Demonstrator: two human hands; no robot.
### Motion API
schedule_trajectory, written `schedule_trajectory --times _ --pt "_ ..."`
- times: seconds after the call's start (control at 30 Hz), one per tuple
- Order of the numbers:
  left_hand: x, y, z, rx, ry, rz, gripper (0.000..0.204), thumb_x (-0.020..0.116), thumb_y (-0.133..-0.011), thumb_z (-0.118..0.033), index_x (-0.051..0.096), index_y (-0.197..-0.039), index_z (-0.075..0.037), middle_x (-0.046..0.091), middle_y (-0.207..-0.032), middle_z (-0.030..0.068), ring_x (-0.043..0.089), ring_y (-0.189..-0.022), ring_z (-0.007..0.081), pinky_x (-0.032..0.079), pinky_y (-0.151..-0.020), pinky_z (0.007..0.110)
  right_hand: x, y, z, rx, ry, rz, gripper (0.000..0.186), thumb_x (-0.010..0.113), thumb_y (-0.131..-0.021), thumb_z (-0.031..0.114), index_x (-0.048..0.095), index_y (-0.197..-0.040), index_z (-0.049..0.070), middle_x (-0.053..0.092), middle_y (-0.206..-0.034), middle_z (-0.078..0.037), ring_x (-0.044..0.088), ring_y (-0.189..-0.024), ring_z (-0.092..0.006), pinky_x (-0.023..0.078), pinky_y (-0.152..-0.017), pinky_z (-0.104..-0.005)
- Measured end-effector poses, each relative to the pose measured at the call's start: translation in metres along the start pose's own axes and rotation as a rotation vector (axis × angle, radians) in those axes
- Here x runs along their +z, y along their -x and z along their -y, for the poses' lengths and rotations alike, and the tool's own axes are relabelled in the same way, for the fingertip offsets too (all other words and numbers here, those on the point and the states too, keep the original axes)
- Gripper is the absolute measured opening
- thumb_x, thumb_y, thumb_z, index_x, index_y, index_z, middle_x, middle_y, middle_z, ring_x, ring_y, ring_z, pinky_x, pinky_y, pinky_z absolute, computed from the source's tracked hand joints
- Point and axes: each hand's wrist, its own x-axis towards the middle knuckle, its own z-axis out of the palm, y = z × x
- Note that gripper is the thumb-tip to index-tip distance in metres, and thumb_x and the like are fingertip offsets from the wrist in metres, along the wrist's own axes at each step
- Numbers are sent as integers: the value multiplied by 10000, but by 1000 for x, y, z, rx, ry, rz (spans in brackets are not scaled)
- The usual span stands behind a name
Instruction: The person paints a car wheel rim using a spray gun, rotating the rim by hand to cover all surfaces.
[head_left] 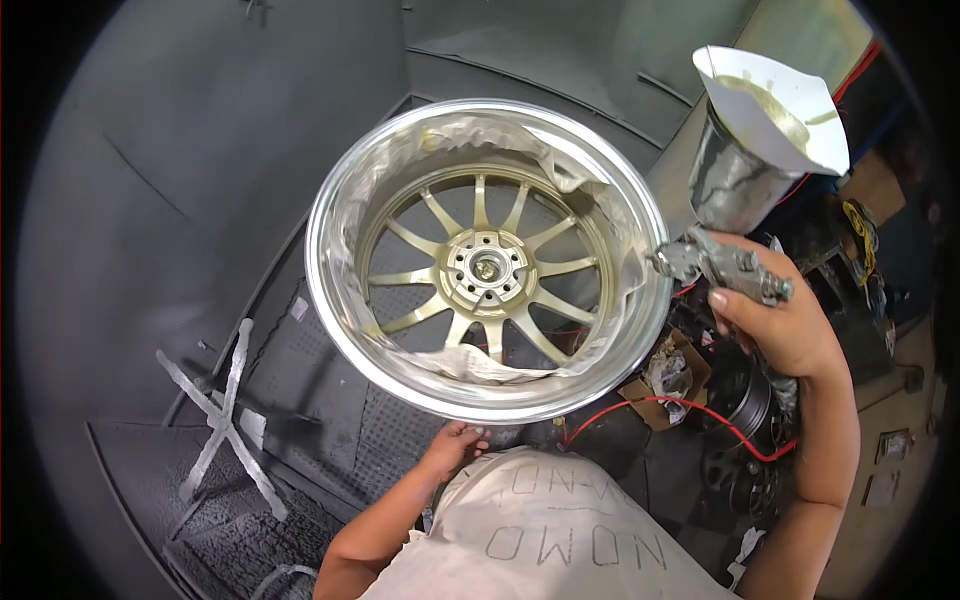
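Note:
My right hand is closed round the grip of a paint spray gun, whose nozzle is beside the right edge of a wheel rim. A metal paint cup tops the gun, with white paper spread over its mouth and gold-coloured liquid in it. The rim has a polished silver lip, gold spokes and hub, and crumpled masking paper lining its barrel. At the rim's near edge, my left hand has its fingers curled; the rim partly hides them, so what they hold is unclear.
A red hose loops at the right, near a cardboard box and dark wheels on the floor. An X-shaped, paint-coated stand is at the lower left. Dark grey walls enclose the left and far sides.

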Motion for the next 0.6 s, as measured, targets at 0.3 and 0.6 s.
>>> schedule_trajectory --times 0.3,0.6 --pt "-50 8 -82 466 302 -396 214 515 -961 -129 615 -1146 -89 676 -939 -7 594 -761 103 456 -647 263 -1 11 -7 -12 -50 -9 553 670 -925 116 512 -1443 7 645 -825 -13 535 -606 -51 434 -531 -202" --pt "-32 -5 -63 570 194 -399 251 457 -1063 -217 536 -1275 -109 685 -1027 29 624 -789 111 471 -626 263 30 8 4 -130 -254 52 584 734 -857 117 553 -1390 -40 661 -842 -42 565 -644 -63 443 -553 -216"
